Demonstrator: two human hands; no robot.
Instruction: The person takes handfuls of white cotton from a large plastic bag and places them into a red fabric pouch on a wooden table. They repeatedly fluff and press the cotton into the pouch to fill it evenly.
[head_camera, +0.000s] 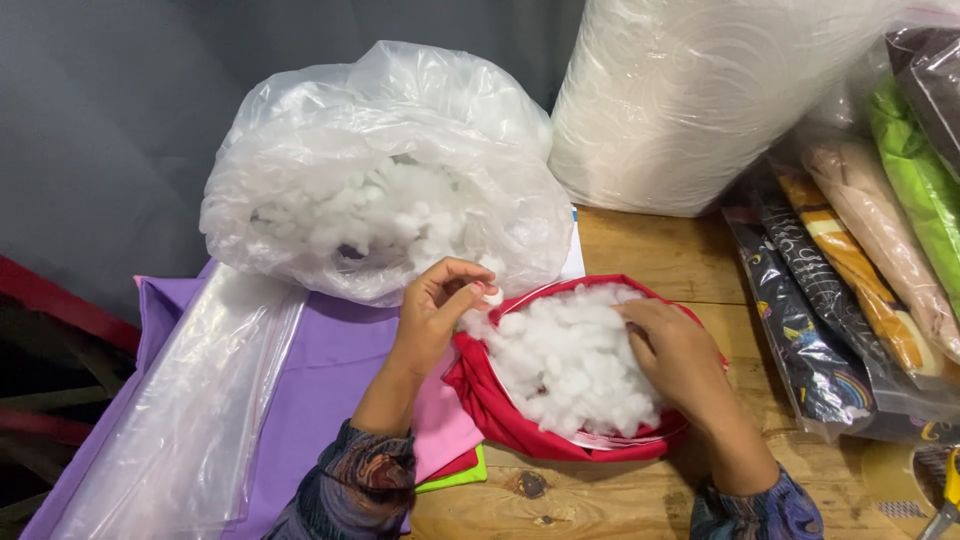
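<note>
Wooden tabletop against a grey backdrop, layered with purple cloth and bagged printed fabrics at 3 o'clock. At centre, red fabric cover lying mouth-up, brimming with loose white fibre stuffing; opening faces the camera, long axis running roughly 10 to 4 o'clock. Left hand pinching a small tuft at the rim; right hand spread flat, pressing fill down. Best done in small tufts, packed evenly toward the edges. Clear plastic sack of stuffing at 11 o'clock.
</note>
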